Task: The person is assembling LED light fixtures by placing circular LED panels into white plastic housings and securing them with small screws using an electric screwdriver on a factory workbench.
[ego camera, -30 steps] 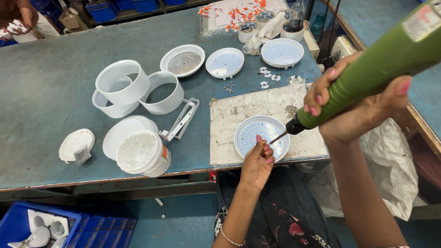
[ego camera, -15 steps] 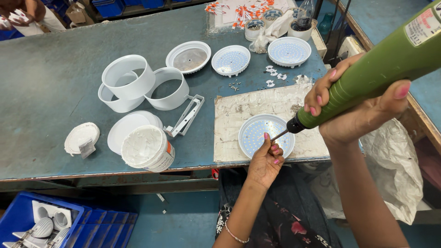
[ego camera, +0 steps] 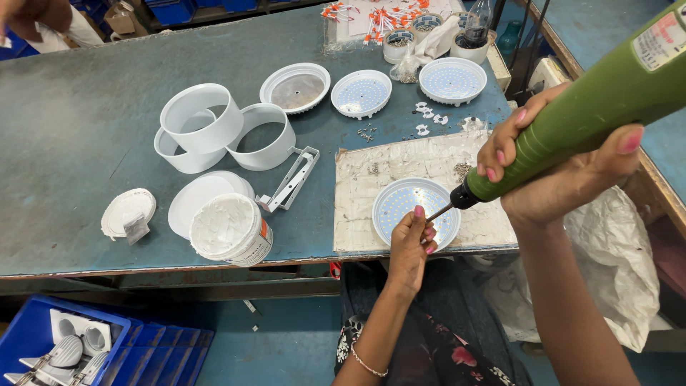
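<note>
My right hand (ego camera: 554,168) grips a green electric screwdriver (ego camera: 582,107), its tip angled down toward a round white light plate (ego camera: 399,206) dotted with small LEDs. The plate lies on a white, stained work pad (ego camera: 414,166) at the table's front edge. My left hand (ego camera: 413,239) rests on the plate's near rim, fingertips pinched together right at the driver's tip; whether they hold a screw is too small to tell. Loose screws (ego camera: 462,169) lie on the pad near the driver.
Three white ring housings (ego camera: 202,118) and a metal bracket (ego camera: 291,180) stand left of the pad. A white paste tub (ego camera: 230,229) and lids (ego camera: 128,211) sit at the front left. More round plates (ego camera: 452,80) lie behind. A blue crate (ego camera: 78,347) is under the table.
My view has drifted slightly, so the table contents sit a little further right and up. Both hands stay on the plate and driver in much the same pose.
</note>
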